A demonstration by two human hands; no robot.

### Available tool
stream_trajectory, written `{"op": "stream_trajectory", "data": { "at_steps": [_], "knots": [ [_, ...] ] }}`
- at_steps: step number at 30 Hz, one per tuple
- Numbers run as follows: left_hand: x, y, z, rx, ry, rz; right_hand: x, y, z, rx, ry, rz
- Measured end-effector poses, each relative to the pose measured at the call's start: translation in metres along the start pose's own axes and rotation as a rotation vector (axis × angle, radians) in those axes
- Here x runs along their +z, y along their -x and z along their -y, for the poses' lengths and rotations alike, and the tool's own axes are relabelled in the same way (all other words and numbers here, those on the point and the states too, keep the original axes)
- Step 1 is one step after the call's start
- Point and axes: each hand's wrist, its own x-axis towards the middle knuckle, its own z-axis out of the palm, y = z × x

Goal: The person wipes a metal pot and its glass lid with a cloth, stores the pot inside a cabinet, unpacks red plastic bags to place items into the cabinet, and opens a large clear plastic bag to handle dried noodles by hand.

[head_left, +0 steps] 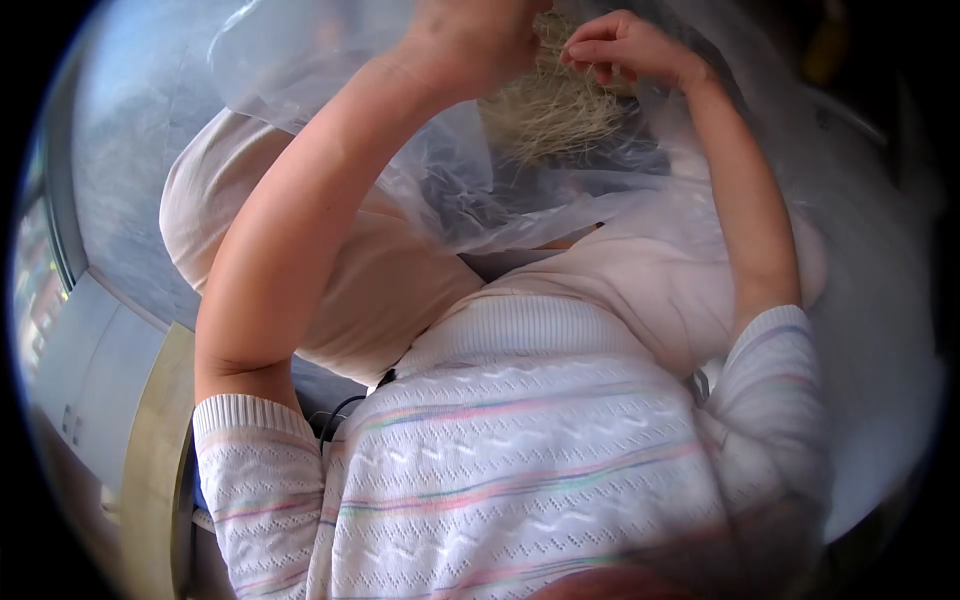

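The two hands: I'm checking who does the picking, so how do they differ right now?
The right hand shows whole, its fingers curled and pinching pale straw-like fibres; the left hand is cut off by the frame's top edge, so its grip cannot be told. The left hand looks larger. Both are raised over the clear plastic bag.

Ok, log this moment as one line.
left hand: raised at clear plastic bag | right hand: pinching pale fibres
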Motion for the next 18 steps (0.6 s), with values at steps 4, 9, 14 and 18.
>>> {"op": "stream_trajectory", "data": {
  "at_steps": [4,9,14,18],
  "knots": [
    [0.010,-0.004,0.004,-0.009,-0.014,0.045,-0.001,0.003,-0.005,-0.152,-0.409,-0.041],
    [0.012,-0.014,0.016,0.000,-0.156,0.043,0.005,-0.028,-0.022,-0.152,-0.967,-0.064],
    [0.009,0.001,0.033,0.357,-0.083,-0.333,0.018,-0.098,-0.116,0.346,0.178,-0.472],
    [0.003,0.004,0.046,0.167,-0.154,-0.304,-0.016,-0.102,-0.157,0.301,0.220,-0.640]
  ]
}}
